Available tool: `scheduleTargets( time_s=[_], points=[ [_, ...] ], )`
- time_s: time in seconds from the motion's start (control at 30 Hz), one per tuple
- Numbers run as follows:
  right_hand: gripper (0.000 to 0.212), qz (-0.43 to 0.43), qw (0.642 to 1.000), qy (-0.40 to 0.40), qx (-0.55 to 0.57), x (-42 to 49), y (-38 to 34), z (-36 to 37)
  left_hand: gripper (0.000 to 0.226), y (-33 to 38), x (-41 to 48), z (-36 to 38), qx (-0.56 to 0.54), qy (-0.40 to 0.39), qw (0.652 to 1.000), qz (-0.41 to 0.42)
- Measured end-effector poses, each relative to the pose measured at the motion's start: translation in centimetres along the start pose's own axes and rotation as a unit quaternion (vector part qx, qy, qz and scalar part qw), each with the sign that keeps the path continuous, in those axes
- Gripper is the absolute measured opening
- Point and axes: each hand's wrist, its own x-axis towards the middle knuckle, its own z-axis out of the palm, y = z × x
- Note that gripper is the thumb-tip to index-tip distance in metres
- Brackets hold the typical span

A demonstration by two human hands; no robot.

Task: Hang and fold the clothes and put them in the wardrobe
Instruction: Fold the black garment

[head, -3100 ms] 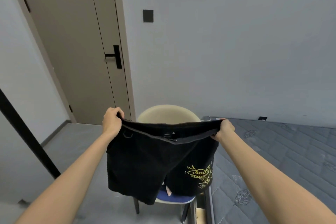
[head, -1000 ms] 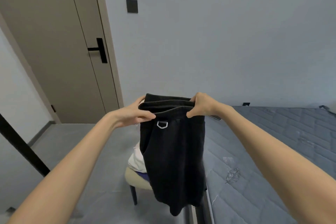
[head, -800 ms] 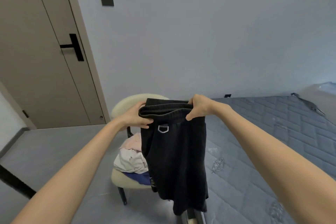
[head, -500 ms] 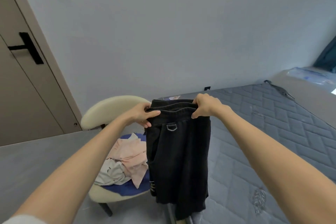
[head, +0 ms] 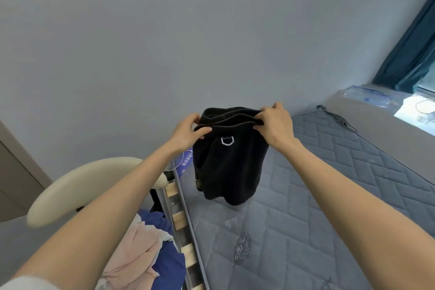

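Shorts (head: 229, 162) moved from above chair (head: 94, 183) to over mattress (head: 329, 195), hem apparently touching; left hand (head: 188, 135) and right hand (head: 276, 125) grip waistband.

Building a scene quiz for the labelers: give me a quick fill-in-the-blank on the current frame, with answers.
1. Both hands, the left hand and the right hand, hold the black shorts by the ____.
2. The lower end of the shorts rests on the quilted ____.
3. The metal ring on the shorts hangs just below the ____.
4. Pink and blue clothes lie piled on the cream ____.

Missing words: waistband; mattress; waistband; chair
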Motion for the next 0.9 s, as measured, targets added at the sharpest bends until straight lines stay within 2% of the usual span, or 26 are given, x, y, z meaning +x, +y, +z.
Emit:
scheduleTargets(
  time_s=[0.1, 0.2, 0.33, 0.47, 0.57, 0.7, 0.77, 0.9],
  points=[
    [0.017, -0.004, 1.0, 0.023, -0.002, -0.3, 2.2, 1.8, 0.022, -1.2, 1.7, 2.6, 0.015, 0.006, 1.0, 0.017],
    [0.018, -0.003, 1.0, 0.002, -0.022, -2.0, 4.0, 4.6, 0.02, -3.9, 1.9, 6.0, 0.025, -0.023, 0.999, 0.017],
    [0.016, 0.022, 0.995, -0.085, -0.044, -6.9, 6.4, 11.1, 0.025, -10.2, 0.0, 12.1, 0.073, -0.048, 0.996, 0.003],
    [0.013, 0.044, 0.982, -0.185, 0.004, -14.4, 8.1, 18.1, 0.032, -17.5, -5.0, 18.9, 0.088, -0.095, 0.991, -0.029],
    [0.012, 0.048, 0.958, -0.283, 0.012, -20.1, 8.9, 21.8, 0.032, -22.0, -10.0, 23.1, 0.085, -0.141, 0.985, -0.045],
    [0.009, 0.03, 0.906, -0.422, -0.003, -26.5, 9.2, 25.0, 0.022, -26.6, -16.4, 27.2, 0.091, -0.211, 0.971, -0.066],
    [0.005, 0.02, 0.885, -0.466, -0.018, -28.5, 9.2, 26.2, 0.015, -27.9, -18.8, 28.6, 0.079, -0.25, 0.961, -0.085],
    [0.021, 0.012, 0.844, -0.534, -0.035, -31.4, 9.8, 28.9, 0.008, -29.9, -21.6, 30.4, 0.052, -0.305, 0.945, -0.104]
  ],
)
